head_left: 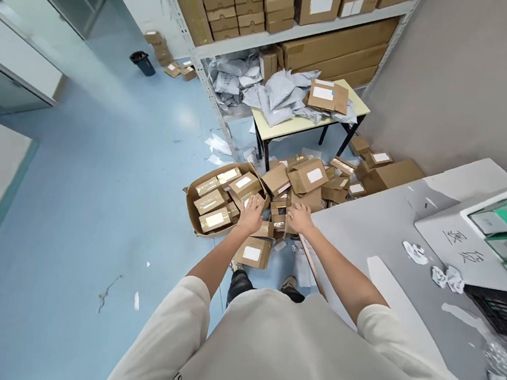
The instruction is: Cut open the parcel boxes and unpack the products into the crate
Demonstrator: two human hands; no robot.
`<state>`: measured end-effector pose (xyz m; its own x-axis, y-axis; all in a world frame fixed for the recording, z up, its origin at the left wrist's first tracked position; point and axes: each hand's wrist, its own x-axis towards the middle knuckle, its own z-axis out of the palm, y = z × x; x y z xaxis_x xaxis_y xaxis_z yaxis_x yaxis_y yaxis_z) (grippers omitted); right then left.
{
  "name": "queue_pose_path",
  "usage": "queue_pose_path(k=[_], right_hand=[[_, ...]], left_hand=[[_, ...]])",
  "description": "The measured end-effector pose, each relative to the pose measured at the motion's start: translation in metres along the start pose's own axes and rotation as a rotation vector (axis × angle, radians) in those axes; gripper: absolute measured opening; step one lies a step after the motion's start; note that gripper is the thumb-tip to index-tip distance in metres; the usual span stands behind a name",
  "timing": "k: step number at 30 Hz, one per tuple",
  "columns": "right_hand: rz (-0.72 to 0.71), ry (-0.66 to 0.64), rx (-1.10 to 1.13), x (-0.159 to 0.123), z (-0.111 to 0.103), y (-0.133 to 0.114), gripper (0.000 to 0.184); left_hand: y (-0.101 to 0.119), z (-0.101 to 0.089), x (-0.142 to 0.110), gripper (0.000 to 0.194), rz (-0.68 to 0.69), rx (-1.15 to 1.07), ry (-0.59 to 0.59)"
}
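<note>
Among the cardboard boxes on the floor, my left hand [251, 216] reaches down with fingers extended. Its fingertips lie against a small labelled box at the right side of a large open carton [190, 209]. That carton holds several small brown boxes [210, 201] with white labels. Just to the right, my right hand [300, 218] has its fingers stretched out over the loose pile, at the near edge of a brown box [307, 199]. Whether it grips that box cannot be made out. A labelled box [253, 252] lies nearest my feet.
A small yellow-topped table [358, 106] carries grey mailing bags [280, 95] and a flattish box. Behind it stands a metal shelf [250, 41] stacked with cartons. On my right is a grey worktable [356, 229] with a white box [452, 234] and crumpled paper. Paper scraps litter the blue floor.
</note>
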<state>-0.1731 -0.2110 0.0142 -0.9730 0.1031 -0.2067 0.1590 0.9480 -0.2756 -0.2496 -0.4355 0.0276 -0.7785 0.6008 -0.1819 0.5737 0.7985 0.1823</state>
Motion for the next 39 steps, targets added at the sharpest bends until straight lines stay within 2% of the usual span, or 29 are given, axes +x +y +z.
queue_pose_path(k=[3, 7, 11, 14, 18, 22, 27, 31, 35, 39], right_hand=[[-0.030, -0.015, 0.003, 0.027, 0.016, -0.033, 0.039], [-0.021, -0.048, 0.005, 0.074, 0.039, -0.085, 0.038], [0.006, -0.096, 0.024, 0.126, 0.056, -0.140, 0.038], [0.040, -0.117, 0.049, 0.160, 0.064, -0.172, 0.039], [0.071, -0.124, 0.063, 0.197, 0.074, -0.191, 0.040], [0.091, -0.153, 0.054, 0.232, 0.092, -0.187, 0.046], [0.069, -0.199, 0.047, 0.273, 0.130, -0.164, 0.050], [0.032, -0.219, 0.047, 0.306, 0.176, -0.138, 0.050], [-0.023, -0.210, 0.043, 0.350, 0.243, -0.106, 0.051], [-0.019, -0.191, 0.028, 0.399, 0.322, -0.077, 0.053]], left_hand=[[-0.045, 0.003, 0.003, 0.055, -0.012, -0.030, -0.043], [-0.119, 0.008, 0.013, 0.051, 0.006, -0.069, -0.103], [-0.197, 0.009, 0.031, 0.056, -0.012, -0.085, -0.126], [-0.245, 0.010, 0.046, 0.060, -0.016, -0.100, -0.138], [-0.287, 0.020, 0.068, 0.064, -0.043, -0.110, -0.159], [-0.310, 0.046, 0.090, 0.066, -0.056, -0.134, -0.183], [-0.319, 0.094, 0.117, 0.068, -0.118, -0.158, -0.188], [-0.321, 0.148, 0.142, 0.070, -0.191, -0.174, -0.197], [-0.330, 0.224, 0.176, 0.073, -0.216, -0.212, -0.183], [-0.350, 0.311, 0.229, 0.076, -0.218, -0.226, -0.189]])
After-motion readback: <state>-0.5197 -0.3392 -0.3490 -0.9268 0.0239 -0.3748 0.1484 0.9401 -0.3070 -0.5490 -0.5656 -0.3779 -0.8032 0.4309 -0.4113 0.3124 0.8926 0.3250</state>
